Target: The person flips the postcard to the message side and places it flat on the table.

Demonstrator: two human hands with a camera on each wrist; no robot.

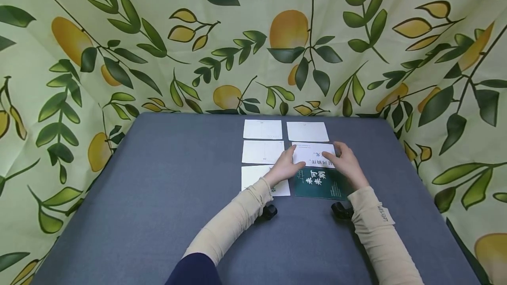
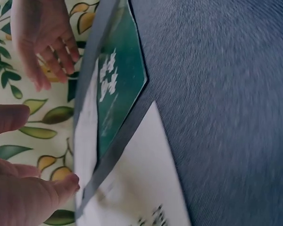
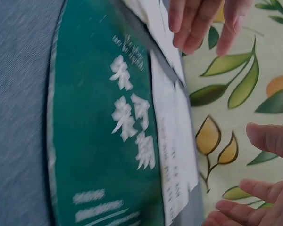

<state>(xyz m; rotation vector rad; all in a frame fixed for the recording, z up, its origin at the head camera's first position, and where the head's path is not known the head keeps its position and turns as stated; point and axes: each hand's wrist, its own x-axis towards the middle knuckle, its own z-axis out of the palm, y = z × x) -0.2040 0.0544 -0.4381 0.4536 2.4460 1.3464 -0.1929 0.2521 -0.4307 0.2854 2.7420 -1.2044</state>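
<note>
My left hand [image 1: 283, 167] hovers over the inner edges of the cards, fingers spread and holding nothing. Across from it, my right hand [image 1: 348, 165] is at the right edge of a white card with blue printed characters [image 1: 308, 151], thumb apart from the fingers. A dark green card with white characters [image 1: 318, 186] lies just in front of that card; it fills much of the right wrist view. Partly under my left forearm is another white card [image 1: 252, 176], with dark characters at its right. Both wrist views show the hands raised with bare palms.
Farther back lie several mostly blank white cards, including one at the back left [image 1: 262, 129] and one at the back right [image 1: 308, 132], forming two columns. They rest on a grey-blue cloth-covered table [image 1: 166, 188]. A leaf-and-fruit patterned curtain [image 1: 237, 21] hangs behind it.
</note>
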